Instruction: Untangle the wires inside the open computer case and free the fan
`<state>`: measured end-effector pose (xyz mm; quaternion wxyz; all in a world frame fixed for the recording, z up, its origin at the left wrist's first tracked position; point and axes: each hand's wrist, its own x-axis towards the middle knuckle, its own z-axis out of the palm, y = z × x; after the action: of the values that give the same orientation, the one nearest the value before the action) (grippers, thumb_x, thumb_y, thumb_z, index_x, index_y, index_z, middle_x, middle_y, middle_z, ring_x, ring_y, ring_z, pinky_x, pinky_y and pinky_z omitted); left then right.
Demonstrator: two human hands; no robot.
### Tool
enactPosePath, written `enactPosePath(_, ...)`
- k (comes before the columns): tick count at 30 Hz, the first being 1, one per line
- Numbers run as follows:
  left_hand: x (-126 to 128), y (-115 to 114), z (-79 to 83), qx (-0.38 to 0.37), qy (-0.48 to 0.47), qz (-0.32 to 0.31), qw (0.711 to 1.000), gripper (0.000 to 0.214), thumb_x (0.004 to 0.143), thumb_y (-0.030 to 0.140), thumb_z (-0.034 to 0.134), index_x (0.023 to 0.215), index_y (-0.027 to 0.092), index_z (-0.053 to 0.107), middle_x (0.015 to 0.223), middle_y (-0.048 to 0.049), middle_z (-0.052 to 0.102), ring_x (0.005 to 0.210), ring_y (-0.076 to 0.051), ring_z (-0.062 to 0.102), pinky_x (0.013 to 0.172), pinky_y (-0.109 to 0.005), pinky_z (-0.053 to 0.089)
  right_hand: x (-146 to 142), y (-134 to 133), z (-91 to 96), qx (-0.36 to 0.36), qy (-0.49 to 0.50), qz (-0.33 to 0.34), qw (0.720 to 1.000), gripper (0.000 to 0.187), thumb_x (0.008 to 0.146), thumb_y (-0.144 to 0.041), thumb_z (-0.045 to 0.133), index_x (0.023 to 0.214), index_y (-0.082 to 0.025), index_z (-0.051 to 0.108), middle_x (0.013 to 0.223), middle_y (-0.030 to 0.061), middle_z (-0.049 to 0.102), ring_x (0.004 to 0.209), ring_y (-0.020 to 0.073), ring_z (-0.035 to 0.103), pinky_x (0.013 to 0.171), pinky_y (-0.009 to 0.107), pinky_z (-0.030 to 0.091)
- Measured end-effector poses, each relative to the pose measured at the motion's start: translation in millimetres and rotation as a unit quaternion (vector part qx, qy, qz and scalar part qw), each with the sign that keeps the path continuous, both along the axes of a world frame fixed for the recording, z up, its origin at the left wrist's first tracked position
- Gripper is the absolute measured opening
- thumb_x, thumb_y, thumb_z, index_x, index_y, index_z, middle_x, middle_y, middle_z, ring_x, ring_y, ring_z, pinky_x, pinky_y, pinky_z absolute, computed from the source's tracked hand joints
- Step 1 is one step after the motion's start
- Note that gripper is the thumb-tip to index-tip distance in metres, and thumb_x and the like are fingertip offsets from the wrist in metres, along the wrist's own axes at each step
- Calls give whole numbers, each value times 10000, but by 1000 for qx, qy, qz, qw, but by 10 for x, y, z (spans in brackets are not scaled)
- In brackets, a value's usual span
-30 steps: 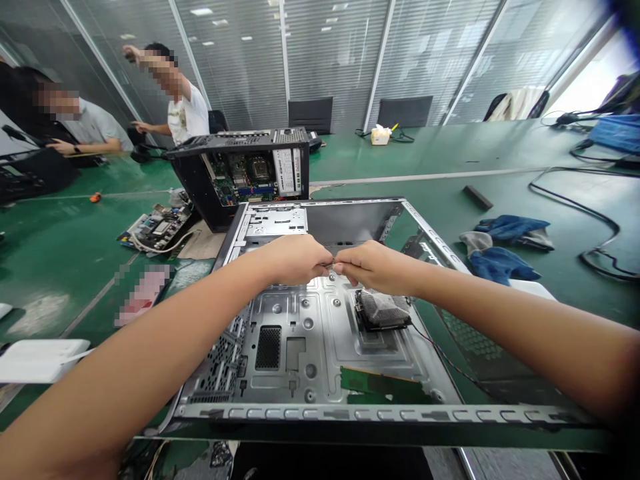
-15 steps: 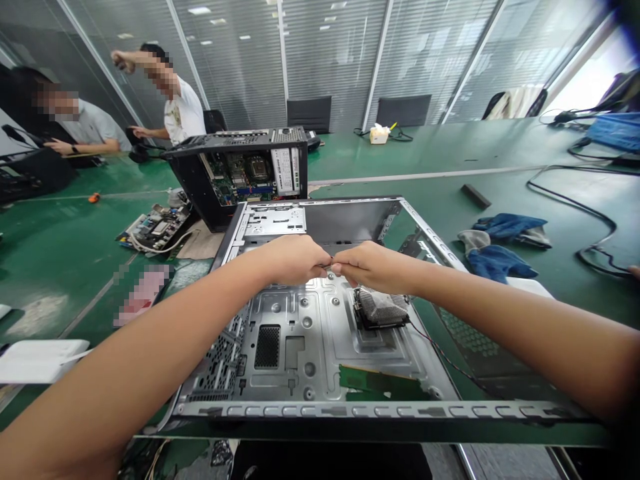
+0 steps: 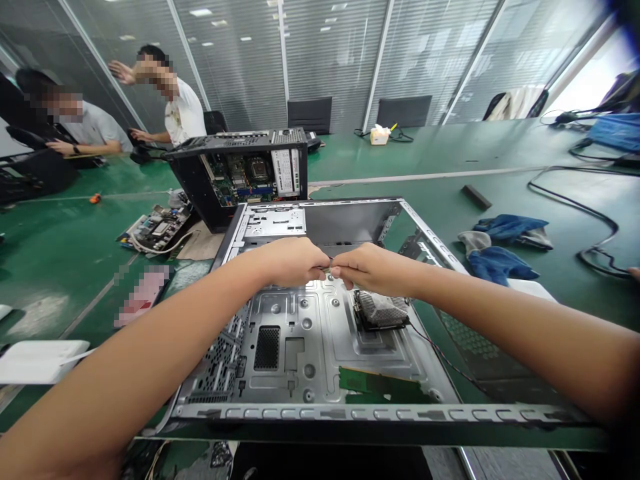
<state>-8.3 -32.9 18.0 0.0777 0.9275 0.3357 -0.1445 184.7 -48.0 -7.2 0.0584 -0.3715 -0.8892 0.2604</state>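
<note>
My left hand and my right hand meet fingertip to fingertip over a computer case that lies on its side with its inside facing up. Both are closed in a pinch, and a thin dark sliver shows between the fingertips, too small to name. Below my right hand, a CPU cooler with metal fins rests on the case's bare metal floor, its thin cable trailing right. Nearer the front rim lies a green memory stick; it seems to have another green strip below it.
Behind the case stands a black tower with its side open. Left are a motherboard, a phone and a white adapter. Blue-grey gloves and a black cable lie right. Two people sit at the far left.
My hands stay in nearly the same place, still pinched together. Across the table, one person's raised hand has spread its fingers.
</note>
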Motion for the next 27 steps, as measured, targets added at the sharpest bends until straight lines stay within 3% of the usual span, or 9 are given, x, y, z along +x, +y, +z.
enactPosePath(8,12,-7,-21,-7,-3,-5,1000,264,899,353,436,980,244,662,820,-41,673,692,-175,542,582,-292,324,-3,0,6,-50,-15,-2,999,364,942,-338,355,696,-185,576,671,22,667,588,127,555,610,269,391)
enactPosePath(15,20,-13,9,-31,7,15,999,283,909,344,395,998,220,633,869,-65,665,722,-191,544,623,-298,362,-6,10,-39,25,-14,-3,1000,302,936,-323,378,762,-185,582,691,17,665,602,128,545,591,257,353)
enactPosePath(18,24,-27,29,-92,-7,18,996,300,919,292,345,1007,188,612,859,-63,656,676,-165,554,630,-290,391,-5,5,-72,58,-37,-12,998,259,938,-330,385,864,-187,589,689,18,640,600,135,527,569,258,318)
enactPosePath(21,20,-23,8,-194,-31,75,978,309,909,259,323,1028,146,585,911,-77,657,594,-131,574,624,-280,439,-6,3,-108,98,-71,-5,993,240,946,-325,380,924,-192,578,692,16,605,607,142,502,566,264,292)
enactPosePath(27,-24,21,-92,-390,-84,223,889,441,910,332,317,1246,86,463,1024,-152,635,661,-180,659,658,-335,542,-27,21,-175,166,-68,35,983,200,948,-241,391,861,-171,556,830,51,577,715,152,500,644,278,336)
